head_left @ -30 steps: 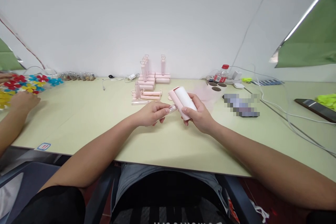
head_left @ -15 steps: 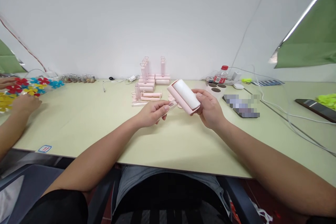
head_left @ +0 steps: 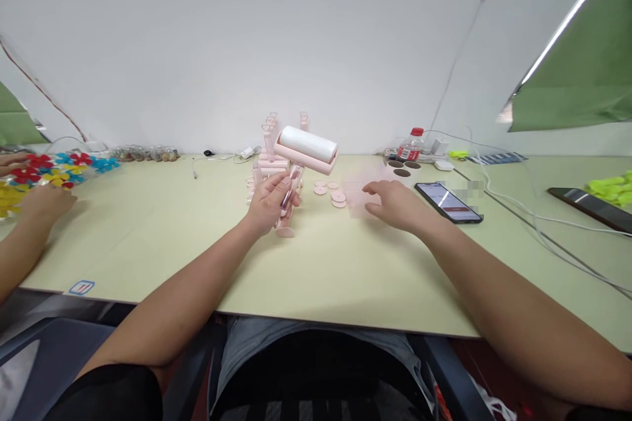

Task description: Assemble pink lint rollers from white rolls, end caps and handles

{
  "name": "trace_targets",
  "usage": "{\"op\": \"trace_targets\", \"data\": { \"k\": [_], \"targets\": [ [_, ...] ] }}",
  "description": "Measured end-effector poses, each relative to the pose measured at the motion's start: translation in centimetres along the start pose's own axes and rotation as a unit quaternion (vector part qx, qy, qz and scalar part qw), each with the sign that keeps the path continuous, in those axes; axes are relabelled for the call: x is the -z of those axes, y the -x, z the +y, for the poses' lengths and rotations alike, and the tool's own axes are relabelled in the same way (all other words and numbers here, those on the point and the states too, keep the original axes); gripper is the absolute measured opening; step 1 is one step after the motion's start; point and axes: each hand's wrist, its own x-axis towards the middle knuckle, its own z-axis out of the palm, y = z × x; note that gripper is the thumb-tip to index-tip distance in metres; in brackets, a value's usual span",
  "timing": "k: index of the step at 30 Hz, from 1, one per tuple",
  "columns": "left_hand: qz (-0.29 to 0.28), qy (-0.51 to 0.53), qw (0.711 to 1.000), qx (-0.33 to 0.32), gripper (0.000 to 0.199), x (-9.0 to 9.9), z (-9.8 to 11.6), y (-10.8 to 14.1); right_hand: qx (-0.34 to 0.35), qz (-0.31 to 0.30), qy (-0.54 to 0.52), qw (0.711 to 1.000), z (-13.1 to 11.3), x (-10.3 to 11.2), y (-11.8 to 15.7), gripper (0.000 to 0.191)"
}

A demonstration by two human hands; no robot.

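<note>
My left hand [head_left: 270, 202] is closed around the clear handle of a pink lint roller [head_left: 309, 150] with a white roll. The roller head is raised above the table, tilted down to the right. A pink part with a rounded end [head_left: 285, 231] shows just below that hand. My right hand [head_left: 392, 202] is apart from the roller, low over the table, fingers bent and thumb spread from them. Beside its fingertips is a faint, blurred pinkish patch that I cannot make out. Several small pink discs [head_left: 338, 198] lie between my hands.
More pink lint rollers and parts [head_left: 269, 164] stand by the wall, partly hidden. White rolls with dark cores [head_left: 401, 173], a red-capped bottle [head_left: 411, 145], a phone [head_left: 448, 202] and cables are on the right. At the left, another person's hand [head_left: 48, 200] touches colourful plastic flowers [head_left: 54, 174].
The lint roller has passed from both hands to my left hand alone, moving left and up, and its head has turned. My right hand has let go of it and opened.
</note>
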Motion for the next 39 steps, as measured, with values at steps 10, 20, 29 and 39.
{"op": "trace_targets", "data": {
  "k": [10,20,29,39],
  "targets": [
    [-0.243,-0.186,0.951,0.032,0.052,3.2,0.7,-0.5,0.017,-0.121,0.106,0.987,-1.0,0.5,0.8,0.061],
    [-0.293,-0.239,0.925,0.033,0.048,3.6,1.1,-0.6,-0.025,0.045,0.037,0.998,-1.1,0.4,0.2,0.045],
    [-0.288,-0.234,0.928,0.043,0.048,3.4,0.7,-0.5,-0.155,0.014,0.041,0.987,1.1,0.3,-1.4,0.052],
    [-0.282,-0.233,0.930,0.032,0.049,3.4,0.8,-0.5,-0.132,0.169,-0.129,0.968,0.5,1.0,-0.7,0.031]
  ]
}}
